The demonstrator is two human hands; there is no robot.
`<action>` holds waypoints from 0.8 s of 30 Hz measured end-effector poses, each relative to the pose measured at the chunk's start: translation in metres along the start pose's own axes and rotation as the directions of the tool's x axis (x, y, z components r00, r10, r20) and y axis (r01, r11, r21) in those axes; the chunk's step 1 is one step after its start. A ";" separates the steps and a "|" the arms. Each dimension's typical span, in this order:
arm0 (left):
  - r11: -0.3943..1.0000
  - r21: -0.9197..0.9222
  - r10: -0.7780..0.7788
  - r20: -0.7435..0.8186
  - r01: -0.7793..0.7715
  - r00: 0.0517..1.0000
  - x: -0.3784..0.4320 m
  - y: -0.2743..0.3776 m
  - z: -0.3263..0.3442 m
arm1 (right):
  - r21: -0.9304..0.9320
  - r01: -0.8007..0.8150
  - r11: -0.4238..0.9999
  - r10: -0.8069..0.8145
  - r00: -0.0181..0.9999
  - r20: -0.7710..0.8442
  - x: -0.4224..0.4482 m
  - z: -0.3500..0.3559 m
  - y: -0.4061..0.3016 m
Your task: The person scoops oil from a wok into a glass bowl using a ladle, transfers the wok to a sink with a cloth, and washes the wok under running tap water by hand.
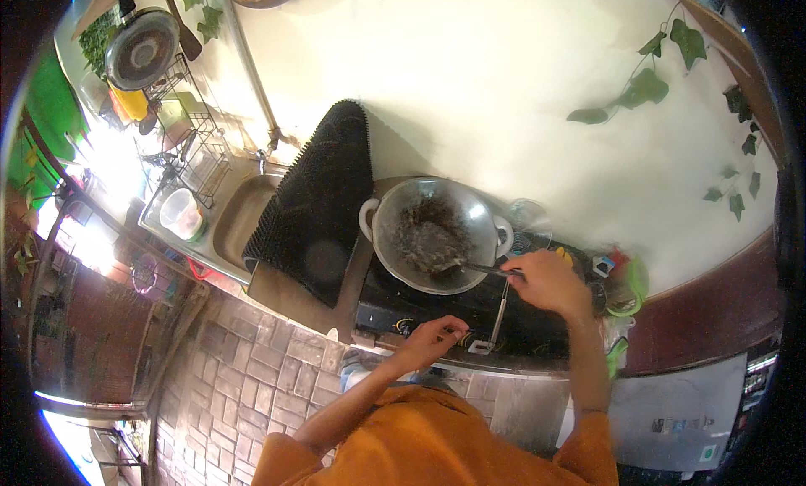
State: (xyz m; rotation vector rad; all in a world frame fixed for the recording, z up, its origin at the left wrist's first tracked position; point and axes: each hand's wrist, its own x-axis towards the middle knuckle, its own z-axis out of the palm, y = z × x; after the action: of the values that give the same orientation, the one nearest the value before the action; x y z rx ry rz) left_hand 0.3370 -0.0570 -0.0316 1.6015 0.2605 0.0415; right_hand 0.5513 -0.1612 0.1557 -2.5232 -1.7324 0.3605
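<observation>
A metal wok [390, 246] with two pale loop handles sits on the black gas stove [434, 309]. Dark, crumbly contents [434, 234] lie in its middle; what they are I cannot tell. My right hand [551, 284] grips the dark handle of a cooking utensil [482, 268], whose head rests among the contents on the wok's near right side. Loosely curled, my left hand [434, 342] hovers by the stove's front edge, close to a control knob [403, 326], with nothing seen in it. Between the hands a long metal utensil [500, 316] lies across the stove.
A black spiky mat [321, 202] leans on the wall left of the wok, partly over the sink [233, 215]. A clear plastic tub [181, 212] and wire dish rack [201, 133] stand beyond. Right of the stove are a glass lid [529, 218] and a green-rimmed item [636, 287].
</observation>
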 end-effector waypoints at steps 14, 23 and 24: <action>0.996 -0.063 0.050 -0.121 -0.058 0.991 0.022 0.003 0.045 | 0.344 0.143 0.928 -0.120 0.989 -0.089 -0.019 0.006 0.040; 0.928 -0.339 0.077 -0.223 -0.152 0.972 0.054 -0.004 0.079 | 0.511 0.119 0.851 -0.032 0.984 -0.176 0.030 0.086 0.025; 0.931 -0.331 0.079 -0.225 -0.152 0.971 0.060 -0.005 0.078 | 0.532 0.098 0.841 0.011 0.980 -0.198 0.034 0.088 0.020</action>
State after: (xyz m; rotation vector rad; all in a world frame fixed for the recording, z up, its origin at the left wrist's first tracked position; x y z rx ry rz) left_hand 0.4093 -0.1217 -0.0489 1.2582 0.3020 0.3320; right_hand 0.5615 -0.1444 0.0612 -2.0309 -1.3676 0.4992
